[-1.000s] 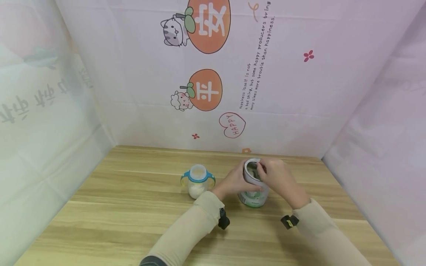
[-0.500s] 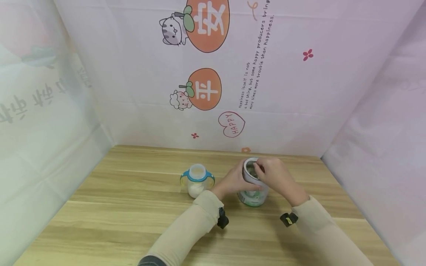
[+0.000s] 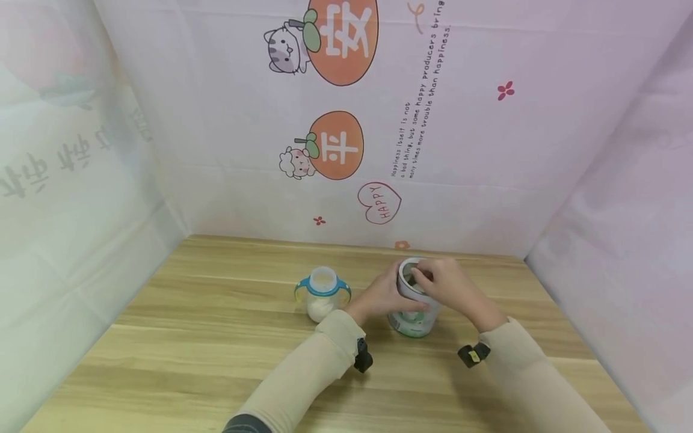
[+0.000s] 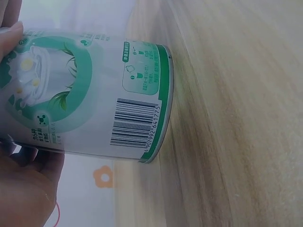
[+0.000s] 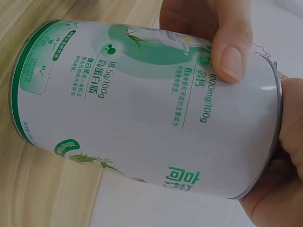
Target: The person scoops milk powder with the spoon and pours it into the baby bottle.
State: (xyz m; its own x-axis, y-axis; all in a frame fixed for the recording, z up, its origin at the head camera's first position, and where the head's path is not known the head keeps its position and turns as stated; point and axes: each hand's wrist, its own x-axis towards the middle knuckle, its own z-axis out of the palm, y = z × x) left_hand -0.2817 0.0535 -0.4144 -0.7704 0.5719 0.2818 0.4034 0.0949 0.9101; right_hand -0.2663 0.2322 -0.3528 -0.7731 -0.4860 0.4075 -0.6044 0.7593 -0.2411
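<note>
A white and green milk powder can [image 3: 414, 323] is on the wooden table with its open mouth up. My left hand [image 3: 387, 294] grips it around the upper side, thumb across the front. In the left wrist view, the can's printed wall [image 4: 99, 94] shows a barcode near the green base rim. My right hand [image 3: 449, 285] is at the can's mouth with curled fingers reaching inside the rim. The fingertips are hidden there, and I cannot tell what they hold. In the right wrist view, the left thumb [image 5: 232, 52] presses the can's label.
To the left of the can stands a lidless baby bottle [image 3: 322, 300] with a blue collar and two side handles, whitish at the bottom. Printed cloth [image 3: 460, 210] walls off the table's [image 3: 189, 343] back and both sides.
My right hand shifts only slightly at the can's mouth. The left hand keeps its grip, and the can and bottle stay in place.
</note>
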